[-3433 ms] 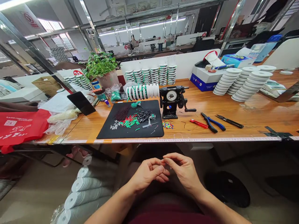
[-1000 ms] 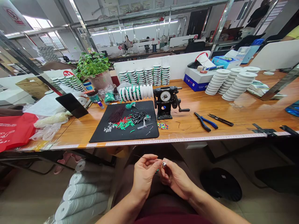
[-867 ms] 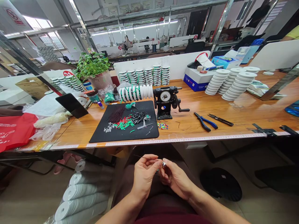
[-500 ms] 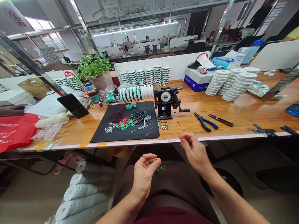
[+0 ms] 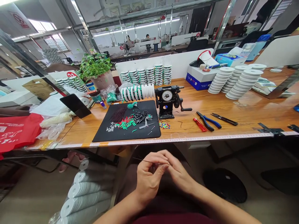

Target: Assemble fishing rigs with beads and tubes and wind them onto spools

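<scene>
Over my lap, my left hand [image 5: 149, 179] pinches a thin dark line [image 5: 146, 161], one end of which sticks out to the left. Against its fingertips, my right hand [image 5: 181, 177] is closed at the line's other end; the exact grip there is partly hidden. On the table's front right lies a red tool [image 5: 199, 125], perhaps a small cutter, beside pliers [image 5: 208, 120] with blue and black handles. A black mat [image 5: 100, 132] bears red, green and black small tubes [image 5: 127, 122], dark strands [image 5: 118, 114] and silvery metal bits [image 5: 111, 127].
Behind the mat, a hand-cranked winder [image 5: 167, 101] carries a row of white spools [image 5: 140, 92]. Tweezers [image 5: 224, 119] lie right of the pliers. White spool stacks [image 5: 220, 80] stand further back. Colored beads [image 5: 164, 125] sit beside the mat; a phone [image 5: 75, 105] leans at left.
My right hand has moved left and down from the table edge to meet my left hand. The red thing it held is gone from it; a red tool now lies by the pliers.
</scene>
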`<state>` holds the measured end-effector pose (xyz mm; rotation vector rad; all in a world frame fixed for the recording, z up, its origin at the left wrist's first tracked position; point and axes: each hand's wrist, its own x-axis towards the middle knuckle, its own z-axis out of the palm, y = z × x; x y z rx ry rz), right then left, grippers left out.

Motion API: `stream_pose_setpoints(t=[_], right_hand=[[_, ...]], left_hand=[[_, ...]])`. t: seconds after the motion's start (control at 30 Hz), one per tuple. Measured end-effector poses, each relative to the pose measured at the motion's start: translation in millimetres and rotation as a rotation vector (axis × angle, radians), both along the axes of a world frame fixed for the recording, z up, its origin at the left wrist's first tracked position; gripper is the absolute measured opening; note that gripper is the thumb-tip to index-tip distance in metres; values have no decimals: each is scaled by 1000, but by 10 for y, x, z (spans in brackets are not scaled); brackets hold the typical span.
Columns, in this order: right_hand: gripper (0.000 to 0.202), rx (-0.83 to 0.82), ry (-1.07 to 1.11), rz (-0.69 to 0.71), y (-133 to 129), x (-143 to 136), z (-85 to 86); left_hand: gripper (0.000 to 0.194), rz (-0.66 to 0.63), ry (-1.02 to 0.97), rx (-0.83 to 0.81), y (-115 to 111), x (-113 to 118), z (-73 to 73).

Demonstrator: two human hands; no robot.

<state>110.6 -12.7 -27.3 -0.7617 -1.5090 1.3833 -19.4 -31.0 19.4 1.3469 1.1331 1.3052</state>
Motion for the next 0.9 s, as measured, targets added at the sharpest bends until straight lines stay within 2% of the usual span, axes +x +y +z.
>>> stream_pose_setpoints(t=[0.07,0.17,0.27,0.4,0.53,0.63,0.9], right_hand=[[34,-168,102,80,-62,-105,-37],[37,-268,93,64,-40,-115,-79],[41,-266,40,75,-3,-65,-92],[46,-332,9,104,-11,-14,-111],[46,-424,-34,50,-45,52,-136],[42,-490,64,-5,-88,109,-130],[40,-430,44,-51,-181,124,-72]], left_hand=[[5,11,9,-16,24,-40,7],[10,40,-64,-119,70,-121,-45],[12,-15,-154,-202,85,-170,-122],[12,-82,-176,-247,71,-208,-175],[16,38,-253,-285,98,-291,-188],[25,118,-304,-377,106,-332,-209],[40,101,-329,-524,36,-256,-266]])
